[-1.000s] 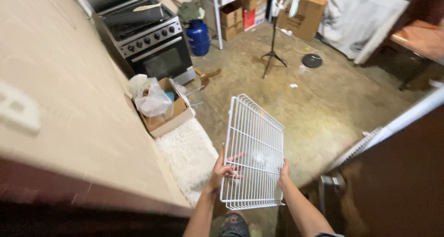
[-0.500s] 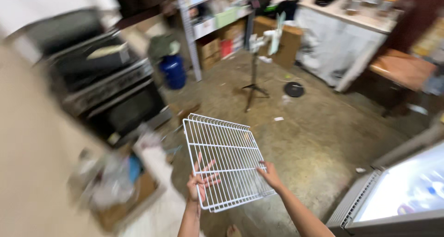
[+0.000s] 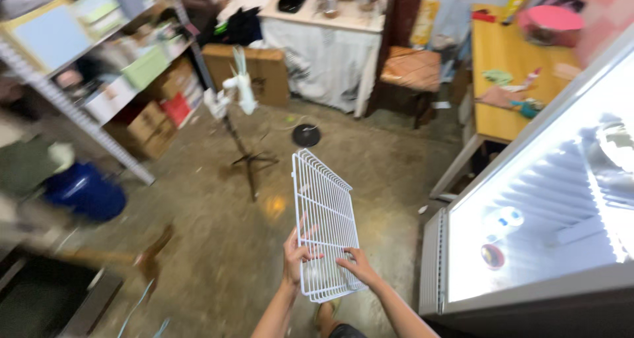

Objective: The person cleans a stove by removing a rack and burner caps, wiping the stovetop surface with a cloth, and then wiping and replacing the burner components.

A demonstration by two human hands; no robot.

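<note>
A white wire shelf rack (image 3: 323, 209) is held out in front of me above the concrete floor, its far end tilted away. My left hand (image 3: 295, 253) grips its near left edge with fingers spread through the wires. My right hand (image 3: 357, 267) holds the near right corner from below. Just to the right of the rack stands an open refrigerator (image 3: 548, 219), brightly lit inside.
A tripod stand (image 3: 246, 154) rises from the floor ahead of the rack. Metal shelving (image 3: 99, 107) with boxes lines the left; a blue barrel (image 3: 84, 191) sits below it. A cloth-covered table (image 3: 327, 54) and a wooden table (image 3: 512, 67) stand at the back.
My view has swung right, away from the stove and cardboard box, toward the open refrigerator. The rack stays in both hands and now sits narrower and more end-on before me.
</note>
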